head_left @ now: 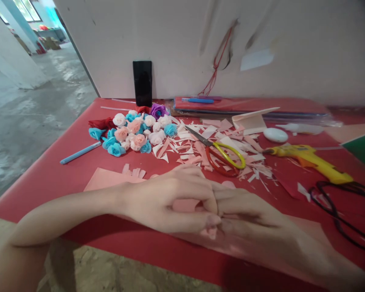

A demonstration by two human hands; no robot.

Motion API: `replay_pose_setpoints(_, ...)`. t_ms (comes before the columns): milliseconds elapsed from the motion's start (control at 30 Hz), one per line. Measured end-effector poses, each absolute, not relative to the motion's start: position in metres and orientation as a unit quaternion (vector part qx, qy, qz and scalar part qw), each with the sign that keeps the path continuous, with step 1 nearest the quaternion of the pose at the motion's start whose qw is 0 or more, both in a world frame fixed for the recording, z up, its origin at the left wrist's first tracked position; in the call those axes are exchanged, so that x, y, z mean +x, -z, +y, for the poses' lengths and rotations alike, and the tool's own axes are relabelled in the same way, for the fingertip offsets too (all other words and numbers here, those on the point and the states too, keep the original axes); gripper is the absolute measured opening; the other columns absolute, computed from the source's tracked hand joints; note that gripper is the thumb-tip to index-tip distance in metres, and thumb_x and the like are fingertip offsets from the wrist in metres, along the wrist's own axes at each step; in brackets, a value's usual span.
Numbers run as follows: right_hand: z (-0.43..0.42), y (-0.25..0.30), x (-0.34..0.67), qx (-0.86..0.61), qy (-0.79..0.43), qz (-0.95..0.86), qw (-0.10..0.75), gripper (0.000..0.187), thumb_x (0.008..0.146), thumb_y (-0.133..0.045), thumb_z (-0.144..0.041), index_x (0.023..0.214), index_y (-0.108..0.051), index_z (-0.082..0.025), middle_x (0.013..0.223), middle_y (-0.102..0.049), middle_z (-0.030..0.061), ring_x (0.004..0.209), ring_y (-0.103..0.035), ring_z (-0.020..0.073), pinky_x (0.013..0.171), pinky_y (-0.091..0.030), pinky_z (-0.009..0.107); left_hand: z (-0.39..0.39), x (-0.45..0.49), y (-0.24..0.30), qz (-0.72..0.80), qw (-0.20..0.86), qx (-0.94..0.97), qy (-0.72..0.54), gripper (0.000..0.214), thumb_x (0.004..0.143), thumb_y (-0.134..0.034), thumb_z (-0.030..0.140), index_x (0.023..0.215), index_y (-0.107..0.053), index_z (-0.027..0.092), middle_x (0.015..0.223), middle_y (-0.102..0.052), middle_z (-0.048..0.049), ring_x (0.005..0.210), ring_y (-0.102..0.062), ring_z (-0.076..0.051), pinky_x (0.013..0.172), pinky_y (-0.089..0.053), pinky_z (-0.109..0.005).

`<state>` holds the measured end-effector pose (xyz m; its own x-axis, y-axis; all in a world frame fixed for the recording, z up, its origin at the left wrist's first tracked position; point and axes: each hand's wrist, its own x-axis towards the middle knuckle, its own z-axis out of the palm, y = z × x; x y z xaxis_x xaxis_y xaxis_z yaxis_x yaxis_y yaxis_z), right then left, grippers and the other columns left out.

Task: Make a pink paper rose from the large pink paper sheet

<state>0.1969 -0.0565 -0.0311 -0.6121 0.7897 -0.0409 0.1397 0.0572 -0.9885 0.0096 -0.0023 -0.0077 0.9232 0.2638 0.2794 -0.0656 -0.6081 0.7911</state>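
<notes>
My left hand [170,196] and my right hand [252,215] meet near the table's front edge, fingertips touching. Pinched between both thumbs and fingers is a small piece of pink crepe paper [212,232], mostly hidden by the fingers. Pink paper [105,181] lies flat under my left wrist, with short cut pink strips on it. Just beyond the hands are scissors [228,156] with one yellow and one red handle, resting on a heap of pink and white paper scraps [187,148].
Paper roses [138,142] in several colours sit at the back left, before a propped phone [142,83]. A blue pen [80,153] lies at left. At right are a yellow glue gun [316,160], its black cord [330,211] and a white oval object [275,135].
</notes>
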Motion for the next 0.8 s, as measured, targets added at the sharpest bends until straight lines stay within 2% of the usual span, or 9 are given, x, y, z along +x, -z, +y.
replay_pose_setpoints(100,-0.0535,0.0326,0.1974,-0.320,-0.582,-0.691,0.284,0.015,0.083,-0.054,-0.026,0.077,-0.068,-0.028,0.085,-0.060,-0.0024,0.088,-0.053,0.0135,0.082,-0.038,0.023,-0.0024,0.0098,0.0075,0.046,0.465,0.861,-0.200,0.017,0.084,-0.043,0.011,0.069,-0.049,0.015,0.073,-0.065,-0.0058,0.074,-0.054,-0.011,0.087,-0.039,-0.027)
replay_pose_setpoints(167,-0.0518,0.0311,0.1963,-0.318,-0.590,-0.683,0.291,0.017,0.083,-0.054,-0.026,0.075,-0.068,-0.030,0.084,-0.058,-0.0035,0.089,-0.052,0.0129,0.084,-0.037,0.022,-0.0023,0.0102,0.0080,0.045,0.477,0.853,-0.209,0.017,0.084,-0.043,0.009,0.069,-0.049,0.014,0.075,-0.066,-0.0071,0.075,-0.055,-0.011,0.086,-0.039,-0.027)
replay_pose_setpoints(333,-0.0505,0.0283,0.1951,-0.321,-0.635,-0.631,0.309,0.017,0.080,-0.057,-0.023,0.076,-0.069,-0.035,0.076,-0.058,-0.0050,0.082,-0.051,0.0118,0.076,-0.040,0.018,-0.0016,0.0116,0.0086,0.030,0.482,0.844,-0.234,0.016,0.084,-0.044,0.008,0.070,-0.049,0.012,0.072,-0.064,-0.0080,0.075,-0.056,-0.011,0.083,-0.040,-0.026)
replay_pose_setpoints(567,-0.0539,0.0295,0.1947,-0.323,-0.676,-0.575,0.328,0.021,0.077,-0.060,-0.021,0.073,-0.069,-0.039,0.076,-0.059,-0.0061,0.081,-0.054,0.0108,0.076,-0.043,0.015,-0.0025,0.0122,0.0097,0.039,0.457,0.856,-0.238,0.015,0.082,-0.048,0.012,0.066,-0.050,0.013,0.068,-0.057,-0.0053,0.067,-0.049,-0.011,0.077,-0.041,-0.028)
replay_pose_setpoints(667,-0.0547,0.0290,0.1937,-0.334,-0.691,-0.554,0.321,0.017,0.076,-0.062,-0.026,0.072,-0.069,-0.041,0.078,-0.058,-0.0054,0.081,-0.055,0.0110,0.076,-0.045,0.015,-0.0037,0.0119,0.0101,0.050,0.450,0.861,-0.232,0.015,0.080,-0.050,0.012,0.065,-0.050,0.013,0.067,-0.055,-0.0042,0.066,-0.048,-0.011,0.077,-0.039,-0.029)
replay_pose_setpoints(800,-0.0551,0.0291,0.1934,-0.359,-0.700,-0.541,0.297,0.011,0.073,-0.063,-0.032,0.067,-0.069,-0.038,0.078,-0.057,-0.0031,0.081,-0.057,0.0140,0.076,-0.050,0.021,-0.0049,0.0119,0.0104,0.062,0.452,0.861,-0.225,0.016,0.079,-0.053,0.012,0.064,-0.047,0.014,0.066,-0.054,-0.0020,0.066,-0.047,-0.010,0.080,-0.037,-0.029)
